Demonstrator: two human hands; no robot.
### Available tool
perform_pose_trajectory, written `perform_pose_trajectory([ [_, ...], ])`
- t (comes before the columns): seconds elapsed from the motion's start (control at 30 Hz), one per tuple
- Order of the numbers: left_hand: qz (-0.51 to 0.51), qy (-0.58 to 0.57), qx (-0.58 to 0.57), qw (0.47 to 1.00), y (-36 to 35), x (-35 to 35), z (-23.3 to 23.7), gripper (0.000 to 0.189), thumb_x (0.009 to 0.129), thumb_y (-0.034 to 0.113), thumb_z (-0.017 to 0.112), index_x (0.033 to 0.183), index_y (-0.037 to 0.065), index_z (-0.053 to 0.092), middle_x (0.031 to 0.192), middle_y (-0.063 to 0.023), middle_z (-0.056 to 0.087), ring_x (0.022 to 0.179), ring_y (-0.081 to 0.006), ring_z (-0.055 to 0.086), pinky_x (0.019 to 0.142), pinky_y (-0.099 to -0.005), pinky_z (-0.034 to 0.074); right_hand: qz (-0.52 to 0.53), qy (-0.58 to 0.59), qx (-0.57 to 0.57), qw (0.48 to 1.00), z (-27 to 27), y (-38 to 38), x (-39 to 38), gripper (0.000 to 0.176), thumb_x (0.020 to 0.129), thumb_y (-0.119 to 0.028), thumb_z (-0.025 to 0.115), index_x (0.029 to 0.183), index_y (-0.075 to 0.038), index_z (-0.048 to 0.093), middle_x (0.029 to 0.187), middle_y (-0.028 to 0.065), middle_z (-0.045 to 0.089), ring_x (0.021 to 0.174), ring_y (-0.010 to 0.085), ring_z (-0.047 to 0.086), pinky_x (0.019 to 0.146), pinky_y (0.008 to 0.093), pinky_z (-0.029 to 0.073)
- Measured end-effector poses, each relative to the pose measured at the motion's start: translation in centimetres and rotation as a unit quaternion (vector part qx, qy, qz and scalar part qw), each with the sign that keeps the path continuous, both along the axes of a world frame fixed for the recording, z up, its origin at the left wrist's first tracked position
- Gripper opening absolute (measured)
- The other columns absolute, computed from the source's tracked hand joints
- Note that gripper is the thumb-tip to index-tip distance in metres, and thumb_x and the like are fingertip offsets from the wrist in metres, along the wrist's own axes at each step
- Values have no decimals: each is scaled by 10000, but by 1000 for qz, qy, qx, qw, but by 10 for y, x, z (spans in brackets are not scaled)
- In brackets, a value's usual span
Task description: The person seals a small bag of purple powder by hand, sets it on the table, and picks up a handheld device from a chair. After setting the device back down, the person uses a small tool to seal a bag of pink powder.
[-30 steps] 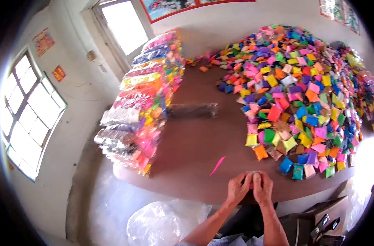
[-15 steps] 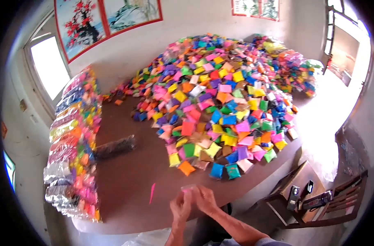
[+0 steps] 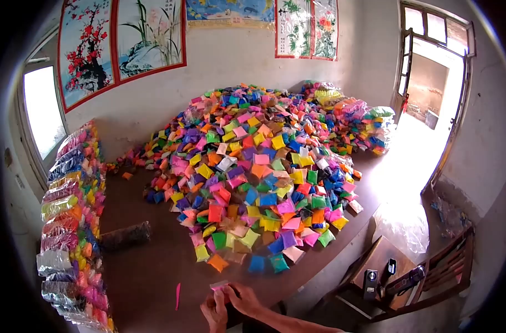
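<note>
At the table's near edge my left hand (image 3: 215, 312) and my right hand (image 3: 243, 299) are close together, fingers closed. Between their fingertips is a small clear plastic bag (image 3: 219, 285) with a pink edge; its lower part is hidden by the fingers. A thin bright pink strip (image 3: 178, 296) lies on the brown table (image 3: 147, 277), left of my hands. Beyond them a large heap of small square packets (image 3: 258, 177) in many colours covers much of the table. Nearest my hands in the heap are a blue packet (image 3: 257, 263) and a teal packet (image 3: 278, 263).
Rows of filled clear bags (image 3: 64, 241) line the left side, with a dark filled bag (image 3: 125, 235) beside them. At the right a wooden chair (image 3: 397, 299) bears a dark bottle (image 3: 405, 281) and small devices. A clear plastic sack (image 3: 403, 227) lies behind it.
The view has tilted up and turned right, so the table and heap sit lower and further left. Both hands stay together at the small bag, which shows more clearly now.
</note>
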State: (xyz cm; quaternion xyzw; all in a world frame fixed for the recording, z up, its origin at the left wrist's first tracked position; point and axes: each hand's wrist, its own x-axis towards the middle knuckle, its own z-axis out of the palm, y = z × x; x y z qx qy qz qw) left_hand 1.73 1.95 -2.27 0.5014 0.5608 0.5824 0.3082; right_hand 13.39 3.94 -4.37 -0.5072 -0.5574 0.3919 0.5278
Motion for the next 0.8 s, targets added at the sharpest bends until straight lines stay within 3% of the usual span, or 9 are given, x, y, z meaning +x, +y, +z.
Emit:
perform_pose_trajectory([
  [0.1,-53,59,-18,997,-1,-1,6,327,1034,206,600,859,-54,691,692,-207,669,560,-317,629,553,-403,475,-30,33,-17,999,9,-5,2,264,1065,-264,616,1174,-32,676,906,153,700,787,199,665,724,337,538],
  [0.17,-46,142,13,989,0,1,9,331,1048,203,584,863,-51,685,627,-122,640,555,-236,610,551,-407,473,-40,38,-19,998,11,-4,4,272,1063,-275,620,1175,-32,672,901,153,697,778,204,662,717,337,536],
  [0.3,-32,182,-20,983,-1,-4,-9,296,1046,216,601,926,-44,678,743,-109,680,665,-193,620,602,-395,490,-12,29,-52,998,34,-8,8,320,1057,-322,631,1181,-30,667,902,152,696,766,201,654,702,341,528],
  [0.37,-1,185,-24,982,-8,0,6,358,1068,279,598,1232,-21,707,1053,-233,766,966,-404,744,796,-477,582,0,17,-46,999,31,-8,7,336,1055,-337,633,1188,-30,664,903,153,698,771,208,662,703,348,527],
  [0.5,22,210,3,978,-10,4,23,376,1065,281,607,1249,-33,701,1076,-244,761,968,-378,754,824,-448,590,9,1,-33,999,19,-4,5,357,1047,-356,642,1197,-31,656,910,161,698,795,224,684,707,357,528],
  [0.57,3,152,-87,985,-11,5,26,378,1058,298,625,1186,-42,730,1040,-246,767,936,-327,754,804,-434,584,-1,14,-21,1000,14,-3,7,347,1046,-346,646,1192,-31,654,918,164,698,804,224,688,706,358,529],
  [0.7,33,119,-136,983,-1,-4,-13,392,1048,328,644,1133,-39,753,989,-232,774,893,-284,742,776,-418,579,-9,41,35,999,8,-3,5,315,1045,-313,653,1190,-33,649,940,166,696,802,224,681,698,360,526],
  [0.8,-1,105,-77,991,1,-6,-17,413,1057,342,635,1150,-45,745,985,-199,781,860,-295,722,773,-429,571,19,54,12,998,11,-4,7,295,1049,-297,651,1189,-37,647,926,165,688,774,222,664,687,367,516],
])
